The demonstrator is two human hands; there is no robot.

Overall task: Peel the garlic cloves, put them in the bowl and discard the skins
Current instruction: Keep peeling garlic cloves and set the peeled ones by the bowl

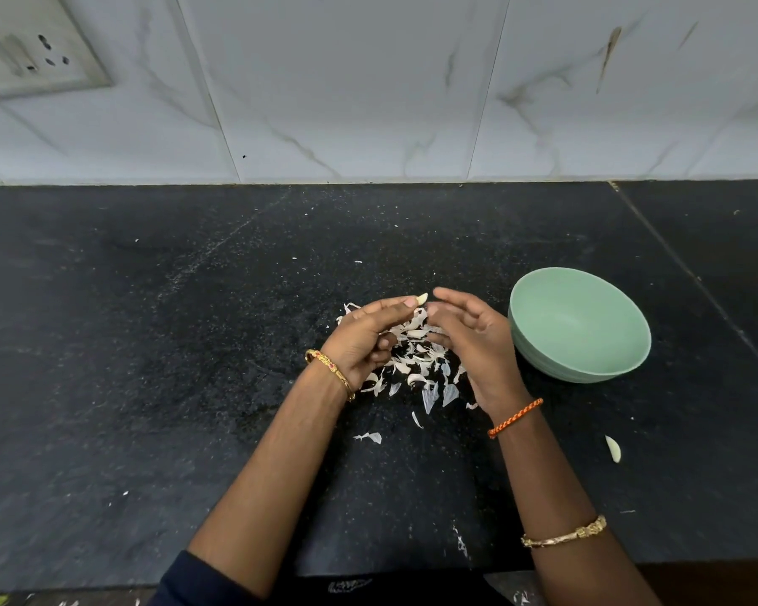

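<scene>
I see the left hand [364, 338] pinching a peeled garlic clove [421, 298] at its fingertips, above the pile of skins [416, 365] on the black counter [149, 387]. Right hand [473, 338] relaxed, fingers spread, holding nothing. Green bowl [587, 365] just right of it. Another clove [613, 449] lies near the right forearm.

Wore a gold bangle [330, 373] with small red stones at the wrist of the left hand [364, 338]. Had an orange braided thread band [515, 416] tied round the wrist of the right hand [471, 338], and farther up that forearm from the band, a second gold bangle [563, 534]. Showed a dark navy sleeve [184, 579] on the left upper arm.
</scene>
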